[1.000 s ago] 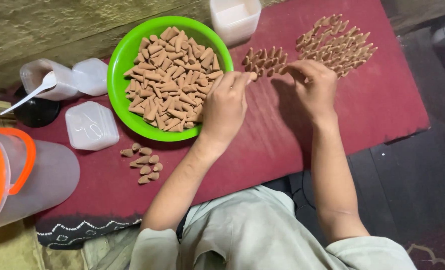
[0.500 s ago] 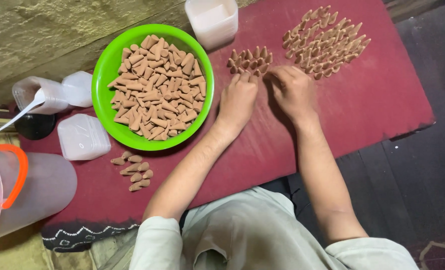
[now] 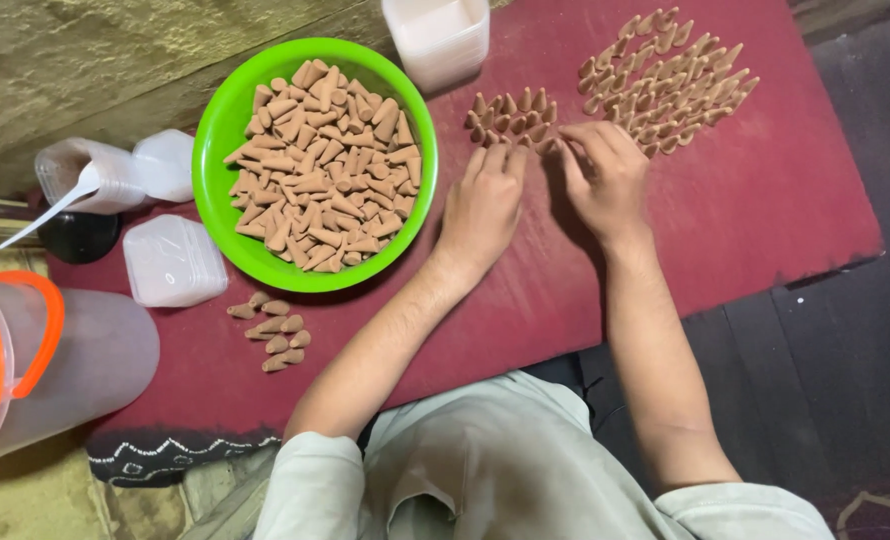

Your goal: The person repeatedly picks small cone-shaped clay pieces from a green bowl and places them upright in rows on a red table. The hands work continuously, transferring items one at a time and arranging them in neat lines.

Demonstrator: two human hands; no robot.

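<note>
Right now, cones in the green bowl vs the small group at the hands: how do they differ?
The cones in the green bowl lie heaped on their sides, pointing every way; the small group stands upright in rows on the red mat. The bowl heap is far larger. The left hand and right hand touch only the small group. Both are the same tan cones.
</note>
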